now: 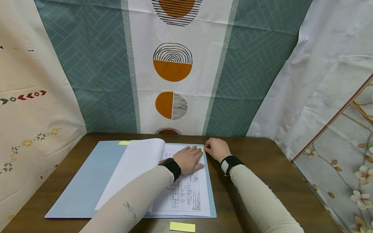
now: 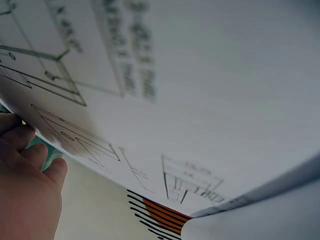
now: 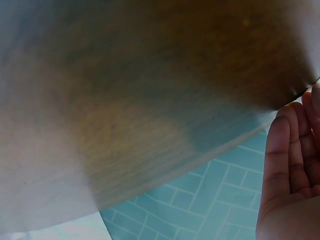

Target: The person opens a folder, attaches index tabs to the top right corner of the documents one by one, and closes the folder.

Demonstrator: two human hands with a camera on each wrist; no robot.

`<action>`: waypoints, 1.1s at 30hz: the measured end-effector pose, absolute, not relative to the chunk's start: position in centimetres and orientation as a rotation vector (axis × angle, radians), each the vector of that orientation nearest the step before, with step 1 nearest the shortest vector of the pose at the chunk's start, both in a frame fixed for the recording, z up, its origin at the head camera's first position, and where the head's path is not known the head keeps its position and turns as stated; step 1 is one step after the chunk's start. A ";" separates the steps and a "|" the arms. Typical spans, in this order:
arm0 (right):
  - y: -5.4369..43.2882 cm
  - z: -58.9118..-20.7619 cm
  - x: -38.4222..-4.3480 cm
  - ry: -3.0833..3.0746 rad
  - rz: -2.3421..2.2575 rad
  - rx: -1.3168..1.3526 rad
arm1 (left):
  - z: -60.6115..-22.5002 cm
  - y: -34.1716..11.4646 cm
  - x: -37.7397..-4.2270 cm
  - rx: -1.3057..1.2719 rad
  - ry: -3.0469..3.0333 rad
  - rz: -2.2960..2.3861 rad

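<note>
On the table lies an open light-blue folder (image 1: 78,181) with printed drawing sheets (image 1: 192,197) on its right side. My left hand (image 1: 189,159) rests flat on the top sheet, fingers straight and pointing to its upper right. In the left wrist view that hand (image 2: 30,185) shows beside the lines of the drawing. At the sheet's upper right edge, my right hand (image 1: 217,149) pinches a small yellow sticky note (image 1: 202,149) between thumb and fingers. In the right wrist view its fingers (image 3: 277,155) are bent toward the edge; the note is mostly hidden there.
Turned-over white pages (image 1: 131,171) curl across the folder's middle. Another yellow sticky note (image 1: 124,142) sticks out at the folder's top edge. A yellow sticky pad (image 1: 182,227) lies near the front of the brown table (image 1: 262,174). Patterned cloths (image 1: 247,74) hang behind and at both sides.
</note>
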State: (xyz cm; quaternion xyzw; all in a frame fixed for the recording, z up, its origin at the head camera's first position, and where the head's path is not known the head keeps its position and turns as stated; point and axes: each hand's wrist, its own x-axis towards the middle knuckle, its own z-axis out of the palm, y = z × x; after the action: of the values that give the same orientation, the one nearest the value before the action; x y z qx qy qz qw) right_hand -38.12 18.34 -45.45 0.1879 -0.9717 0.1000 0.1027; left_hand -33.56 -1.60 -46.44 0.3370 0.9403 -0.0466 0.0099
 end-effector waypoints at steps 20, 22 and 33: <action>18.4 -45.4 -38.0 -2.849 0.280 0.567 | -45.2 -1.6 -32.4 1.057 2.961 -0.188; 18.4 -45.4 -38.0 -2.845 0.286 0.565 | -44.9 -1.7 -32.3 1.052 2.963 -0.183; 18.4 -45.5 -37.9 -2.834 0.282 0.576 | -44.8 -2.2 -32.6 0.948 2.983 -0.139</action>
State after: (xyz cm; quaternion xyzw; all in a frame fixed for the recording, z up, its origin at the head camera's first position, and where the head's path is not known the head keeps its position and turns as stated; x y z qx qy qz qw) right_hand -37.88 18.38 -45.48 0.1969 -0.9685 0.0962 0.1178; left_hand -32.62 -2.17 -44.83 0.3024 0.9521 -0.0445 0.0041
